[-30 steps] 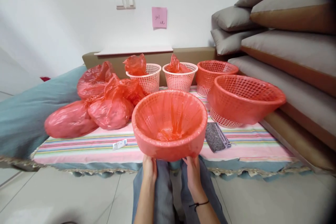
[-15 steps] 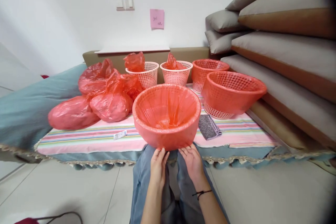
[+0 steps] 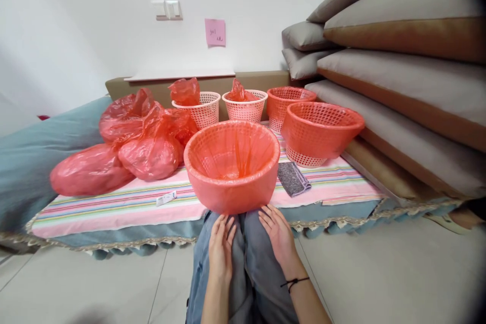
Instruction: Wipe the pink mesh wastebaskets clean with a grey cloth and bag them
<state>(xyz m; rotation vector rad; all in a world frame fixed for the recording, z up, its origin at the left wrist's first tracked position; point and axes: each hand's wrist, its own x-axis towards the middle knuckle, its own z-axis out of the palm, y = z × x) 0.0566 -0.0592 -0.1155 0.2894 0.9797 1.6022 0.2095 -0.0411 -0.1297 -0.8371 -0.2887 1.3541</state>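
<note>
Directly in front of me a basket [image 3: 231, 195] sits at the edge of the striped cloth, lined with a red plastic bag [image 3: 216, 154] that is folded over its rim. My left hand [image 3: 222, 243] lies on my left knee, fingers stretched out just below the basket. On the other knee rests my right hand [image 3: 276, 233], flat with fingers extended; its tips are close to the basket's lower right side, and I cannot tell if they touch it. A dark grey folded cloth [image 3: 294, 179] lies right of the basket.
Red bag-lined baskets [image 3: 322, 134] stand at the right, beside stacked cushions [image 3: 398, 76]. Behind are white baskets [image 3: 245, 110] with red bags in them. Filled red bags [image 3: 148, 154] lie at left, and a small white packet [image 3: 166, 198] on the striped cloth [image 3: 140, 212].
Both hands have come away from the basket's underside front and settled onto my knees, which are closer together. The camera view has turned slightly right.
</note>
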